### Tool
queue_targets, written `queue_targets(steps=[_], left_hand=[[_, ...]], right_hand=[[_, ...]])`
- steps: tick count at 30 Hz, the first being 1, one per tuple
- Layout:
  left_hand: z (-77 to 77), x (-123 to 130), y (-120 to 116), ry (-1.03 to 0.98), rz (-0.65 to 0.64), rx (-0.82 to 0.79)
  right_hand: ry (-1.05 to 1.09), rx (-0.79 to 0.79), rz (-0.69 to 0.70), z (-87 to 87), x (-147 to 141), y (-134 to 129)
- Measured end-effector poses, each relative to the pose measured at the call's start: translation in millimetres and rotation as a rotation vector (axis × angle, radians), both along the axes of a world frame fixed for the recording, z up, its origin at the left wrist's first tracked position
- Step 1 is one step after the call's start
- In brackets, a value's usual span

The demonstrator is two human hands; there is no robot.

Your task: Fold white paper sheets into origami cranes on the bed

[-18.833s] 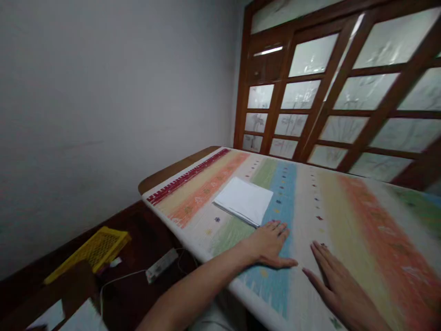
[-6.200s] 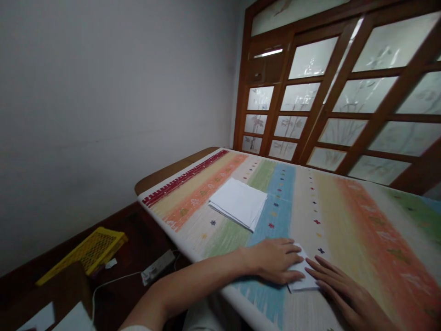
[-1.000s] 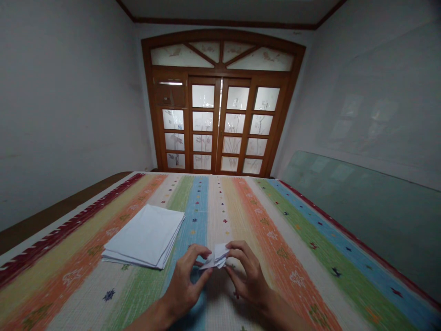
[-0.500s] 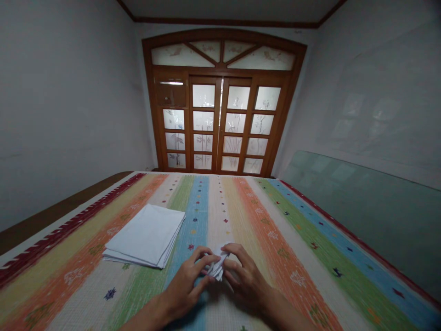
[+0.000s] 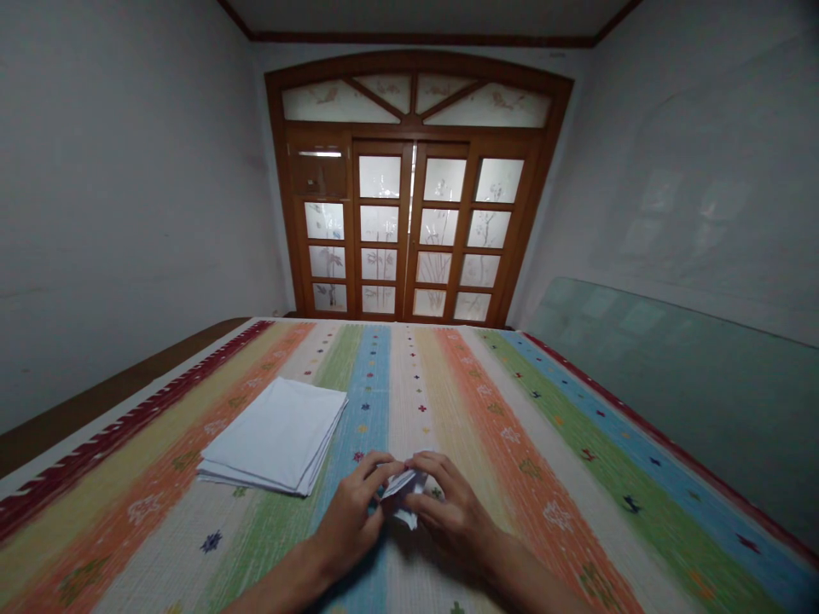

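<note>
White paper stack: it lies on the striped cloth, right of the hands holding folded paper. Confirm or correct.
Wrong side: in the head view the white paper stack lies left of the left hand and right hand holding folded paper, on the striped cloth.

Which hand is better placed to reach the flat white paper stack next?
Probably the left hand: the stack lies on its side; the right hand is farther. Both hold folded white paper.

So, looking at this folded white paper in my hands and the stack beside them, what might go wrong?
The folded paper is held by both the left hand and right hand, so uneven pulling might tear it. The paper stack lies near the left hand with its edges uneven, so a bump might shift sheets.
</note>
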State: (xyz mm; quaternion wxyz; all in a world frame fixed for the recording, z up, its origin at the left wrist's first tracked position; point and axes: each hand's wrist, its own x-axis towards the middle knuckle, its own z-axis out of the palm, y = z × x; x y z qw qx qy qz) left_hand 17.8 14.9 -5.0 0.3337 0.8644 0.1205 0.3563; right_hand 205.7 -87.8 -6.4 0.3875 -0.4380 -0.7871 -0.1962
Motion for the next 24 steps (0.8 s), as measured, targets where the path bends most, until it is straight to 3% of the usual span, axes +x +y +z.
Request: queue_targets(steps=[7, 13, 24], left_hand=[[9.2, 0, 2, -0.059, 0.12, 0.004], [16.7, 0, 2, -0.118, 0.25, -0.125], [22.4, -3, 6, -0.133, 0.33, -0.269]], right_hand=[[0.009, 0.028, -0.033, -1.3, 3, 0], [0.0, 0.018, -0.063, 1.4, 6, -1], [0.015, 0.026, -0.121, 0.9, 13, -1]])
